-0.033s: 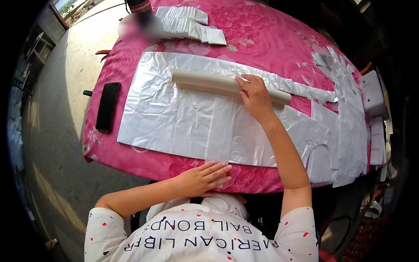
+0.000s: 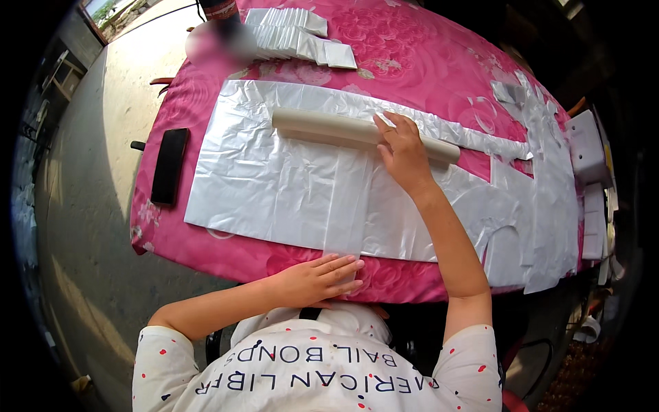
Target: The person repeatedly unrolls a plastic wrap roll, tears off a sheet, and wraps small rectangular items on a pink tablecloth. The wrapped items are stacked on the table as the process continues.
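Head view: right hand (image 2: 403,152) lies flat, fingers spread, on a beige roll (image 2: 329,128) across the plastic sheet (image 2: 274,185). Left hand (image 2: 319,278) presses open-palmed on the sheet's near edge at the pink table (image 2: 425,48).

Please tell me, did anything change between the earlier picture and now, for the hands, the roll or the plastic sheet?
Nothing visibly changed. The right hand still rests on the beige roll, and the left hand still lies flat at the near edge of the white plastic sheet on the pink table. The black flat object and the folded stack stay where they were.
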Demonstrator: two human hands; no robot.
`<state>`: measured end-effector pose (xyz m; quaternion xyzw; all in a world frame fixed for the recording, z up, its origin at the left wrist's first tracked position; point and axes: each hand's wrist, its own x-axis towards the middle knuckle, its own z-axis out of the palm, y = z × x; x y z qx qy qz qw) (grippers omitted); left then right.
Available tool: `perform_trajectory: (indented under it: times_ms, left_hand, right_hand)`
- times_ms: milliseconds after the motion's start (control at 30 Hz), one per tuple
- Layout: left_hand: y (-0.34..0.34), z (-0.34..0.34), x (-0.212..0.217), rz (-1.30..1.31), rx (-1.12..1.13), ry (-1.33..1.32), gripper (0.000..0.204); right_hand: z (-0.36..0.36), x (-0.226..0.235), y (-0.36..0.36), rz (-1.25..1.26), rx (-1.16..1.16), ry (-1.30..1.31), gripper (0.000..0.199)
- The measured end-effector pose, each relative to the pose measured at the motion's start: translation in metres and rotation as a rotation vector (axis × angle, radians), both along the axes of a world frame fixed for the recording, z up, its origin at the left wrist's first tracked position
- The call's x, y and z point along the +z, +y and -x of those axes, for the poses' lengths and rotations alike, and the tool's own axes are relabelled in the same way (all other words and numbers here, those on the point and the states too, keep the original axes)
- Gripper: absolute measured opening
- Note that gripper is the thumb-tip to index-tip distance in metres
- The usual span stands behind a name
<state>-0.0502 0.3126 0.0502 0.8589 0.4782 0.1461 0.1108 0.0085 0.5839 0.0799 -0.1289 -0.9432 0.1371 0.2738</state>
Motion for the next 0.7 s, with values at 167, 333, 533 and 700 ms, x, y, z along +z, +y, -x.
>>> perform_trajectory:
  times_ms: [167,333,533,700]
  left_hand:
    - [-0.018,0.017,-0.007,-0.207,0.002,-0.147,0.035]
    - [-0.014,0.021,-0.007,-0.253,-0.073,-0.118,0.028]
    - [-0.008,0.026,0.016,-0.145,0.040,-0.477,0.023]
    - [-0.001,0.043,0.027,-0.232,0.220,-0.697,0.064]
  right_hand:
    - [-0.049,0.004,-0.066,0.215,0.391,-0.183,0.055]
    - [-0.065,-0.001,-0.091,0.146,0.467,-0.296,0.049]
    - [-0.067,-0.003,-0.094,0.191,0.436,-0.292,0.047]
    - [-0.067,-0.016,-0.100,0.264,0.332,-0.149,0.042]
